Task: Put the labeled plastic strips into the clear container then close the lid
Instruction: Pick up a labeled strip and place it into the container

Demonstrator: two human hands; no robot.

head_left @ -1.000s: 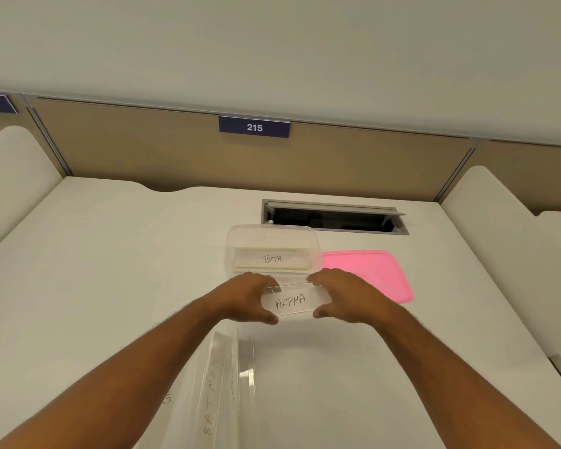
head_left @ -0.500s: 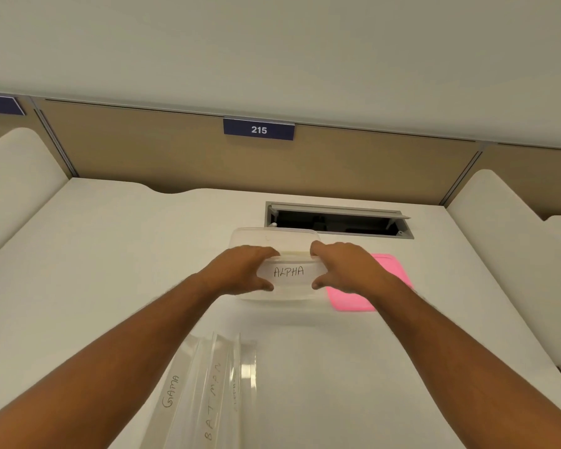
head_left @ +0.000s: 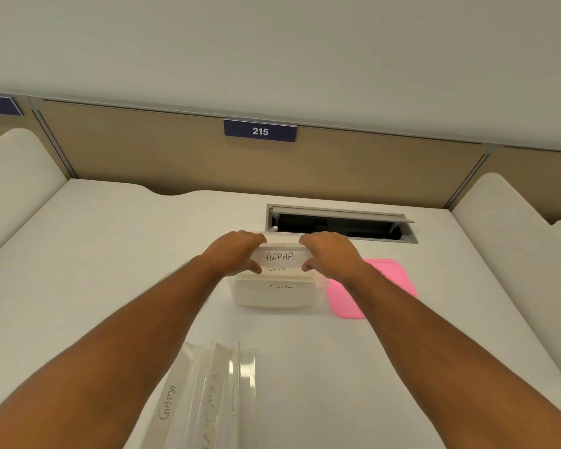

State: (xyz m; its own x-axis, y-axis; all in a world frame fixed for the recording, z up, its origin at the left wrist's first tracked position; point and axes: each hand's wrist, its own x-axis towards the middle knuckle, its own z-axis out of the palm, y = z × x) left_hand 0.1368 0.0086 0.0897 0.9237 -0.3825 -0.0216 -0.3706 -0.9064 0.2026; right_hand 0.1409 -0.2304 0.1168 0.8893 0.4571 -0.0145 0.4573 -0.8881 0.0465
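Loose strips (head_left: 204, 400): at your near left they lie on the bench (head_left: 94, 270), marked GAMA and BATMAN; a third label is too faint to read, and their near ends are cut off by the bottom edge.
Left hand (head_left: 232, 254): you pinch the left end of the ALPHA strip (head_left: 280, 257), thumb underneath and fingers curled over the top.
ALPHA strip: it sits level over the open clear container (head_left: 274, 291), held between both hands.
Container contents: more strips lie stacked inside; their labels are half covered and unreadable.
Right hand (head_left: 329, 252): you pinch the strip's right end the same way.
Pink lid (head_left: 347, 299): it lies flat on the bench just right of the container, partly behind your right forearm.
Change: a second ago you held the ALPHA strip nearer you, short of the container; now it is above the opening.
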